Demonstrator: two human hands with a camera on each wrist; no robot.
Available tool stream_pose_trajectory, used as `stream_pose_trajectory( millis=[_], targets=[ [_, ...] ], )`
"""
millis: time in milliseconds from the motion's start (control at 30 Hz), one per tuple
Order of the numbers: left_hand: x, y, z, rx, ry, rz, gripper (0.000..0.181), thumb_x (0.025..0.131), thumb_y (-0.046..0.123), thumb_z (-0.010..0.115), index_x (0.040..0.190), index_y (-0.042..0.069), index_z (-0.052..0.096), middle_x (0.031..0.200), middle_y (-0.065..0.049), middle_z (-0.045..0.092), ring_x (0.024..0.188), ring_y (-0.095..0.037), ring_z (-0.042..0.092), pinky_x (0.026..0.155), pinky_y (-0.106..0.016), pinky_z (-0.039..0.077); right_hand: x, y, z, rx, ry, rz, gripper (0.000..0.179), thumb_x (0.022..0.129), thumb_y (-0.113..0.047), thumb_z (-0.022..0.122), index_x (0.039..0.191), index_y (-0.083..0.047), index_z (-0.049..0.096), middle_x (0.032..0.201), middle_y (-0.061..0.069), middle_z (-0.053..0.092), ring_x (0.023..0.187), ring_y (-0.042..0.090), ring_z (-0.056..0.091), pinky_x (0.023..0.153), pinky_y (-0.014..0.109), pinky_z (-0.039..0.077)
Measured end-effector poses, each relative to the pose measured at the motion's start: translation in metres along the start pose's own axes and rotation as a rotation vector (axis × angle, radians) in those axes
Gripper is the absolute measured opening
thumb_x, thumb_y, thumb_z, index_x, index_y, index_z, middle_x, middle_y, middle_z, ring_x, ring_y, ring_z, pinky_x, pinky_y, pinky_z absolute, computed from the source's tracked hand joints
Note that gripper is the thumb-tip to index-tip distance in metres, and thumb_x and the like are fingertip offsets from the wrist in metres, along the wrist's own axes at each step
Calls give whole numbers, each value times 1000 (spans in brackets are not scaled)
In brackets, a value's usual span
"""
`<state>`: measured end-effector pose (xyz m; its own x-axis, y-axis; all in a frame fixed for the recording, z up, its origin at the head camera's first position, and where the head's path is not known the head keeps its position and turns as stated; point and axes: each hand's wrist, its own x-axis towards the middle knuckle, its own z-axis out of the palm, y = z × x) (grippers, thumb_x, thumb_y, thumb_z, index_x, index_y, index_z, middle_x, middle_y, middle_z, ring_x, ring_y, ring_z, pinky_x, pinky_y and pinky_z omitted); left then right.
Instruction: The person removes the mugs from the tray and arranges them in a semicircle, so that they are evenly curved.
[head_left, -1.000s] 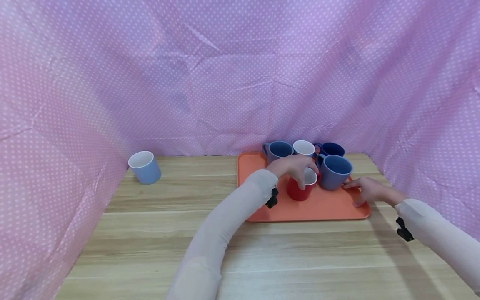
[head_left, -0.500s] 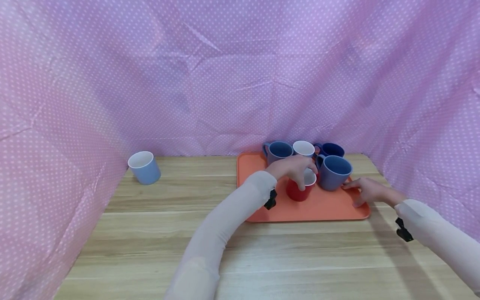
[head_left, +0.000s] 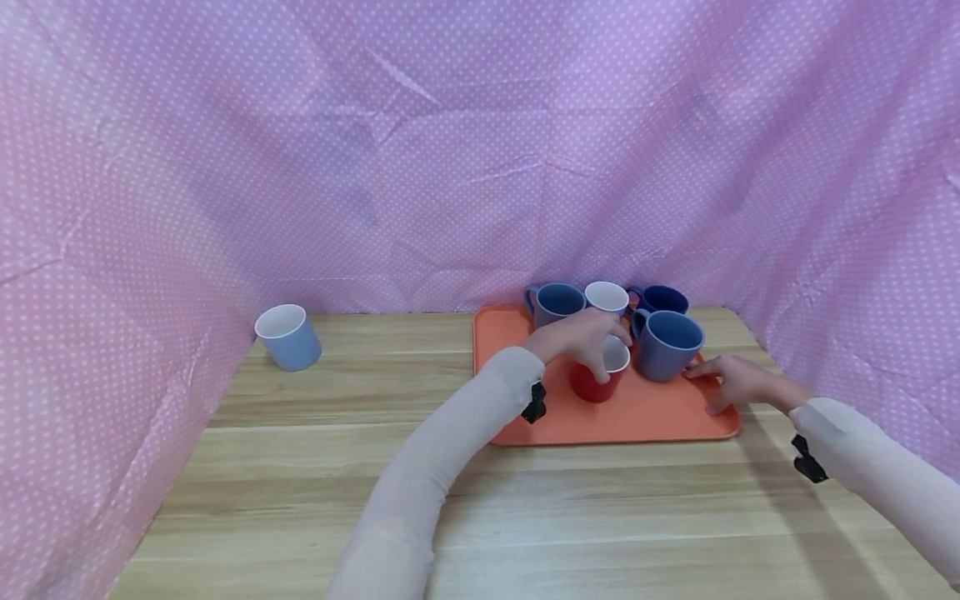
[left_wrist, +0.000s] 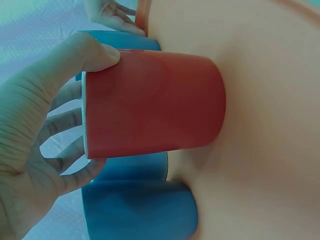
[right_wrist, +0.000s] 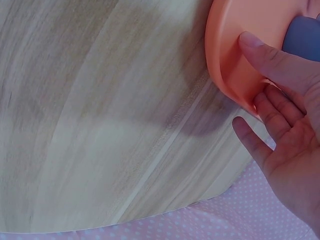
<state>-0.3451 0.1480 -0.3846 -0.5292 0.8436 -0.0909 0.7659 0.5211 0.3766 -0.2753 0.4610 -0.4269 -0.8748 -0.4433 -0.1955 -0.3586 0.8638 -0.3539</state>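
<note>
In the head view my left hand [head_left: 581,333] reaches over the orange tray [head_left: 652,417] and holds a red mug [head_left: 592,385] with a white inside. The left wrist view has its thumb on the side of the red mug [left_wrist: 155,100] near the rim, fingers around the opposite side. The mug stands upright; whether its base touches the tray is hard to tell. My right hand [head_left: 738,383] grips the tray's right edge, thumb on the inner side and fingertips at the rim [right_wrist: 214,45]. Just left of that hand stands a grey-blue mug [head_left: 667,350].
Along the tray's back are another grey-blue mug [head_left: 557,302], a white-lined cup [head_left: 607,296] and a navy mug [head_left: 663,300]. Far left on the wooden table [head_left: 337,467] stands a light blue cup [head_left: 294,346]. Dotted pink cloth [head_left: 465,192] hangs behind and at both sides.
My left hand and the red mug have shifted slightly left across the tray. My right hand keeps its place at the tray's edge, and the other mugs stay where they were.
</note>
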Motion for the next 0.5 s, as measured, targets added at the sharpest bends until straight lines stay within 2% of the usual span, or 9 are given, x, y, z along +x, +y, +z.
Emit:
stream_pose_trajectory(
  millis=[267, 367, 433, 500],
  targets=[
    [-7, -1, -3, 61, 10, 34, 73, 72, 33, 91, 139, 23, 64, 136, 0, 57, 122, -15, 49, 89, -23, 54, 0, -1, -1, -1, 0, 3, 61, 63, -10, 91, 119, 7, 71, 120, 30, 69, 109, 42, 64, 91, 48, 54],
    [-14, 0, -8, 84, 21, 54, 72, 73, 35, 90, 139, 23, 64, 136, 0, 58, 122, -16, 49, 89, -24, 54, 0, -1, -1, 4, -1, 4, 62, 63, -10, 90, 119, 7, 71, 120, 30, 69, 109, 42, 64, 90, 47, 55],
    [-20, 1, -11, 95, 29, 57, 72, 73, 35, 89, 139, 23, 64, 138, 0, 57, 124, -16, 48, 90, -25, 53, 0, -2, -1, 6, -5, 7, 62, 62, -10, 90, 119, 7, 71, 120, 29, 69, 110, 42, 64, 89, 43, 55],
    [-27, 3, -16, 96, 34, 46, 71, 73, 35, 88, 139, 25, 64, 140, 0, 56, 125, -17, 47, 89, -25, 53, 0, -2, -1, 15, -12, 10, 63, 62, -10, 90, 120, 8, 70, 122, 30, 68, 111, 44, 63, 90, 45, 55]
  ],
)
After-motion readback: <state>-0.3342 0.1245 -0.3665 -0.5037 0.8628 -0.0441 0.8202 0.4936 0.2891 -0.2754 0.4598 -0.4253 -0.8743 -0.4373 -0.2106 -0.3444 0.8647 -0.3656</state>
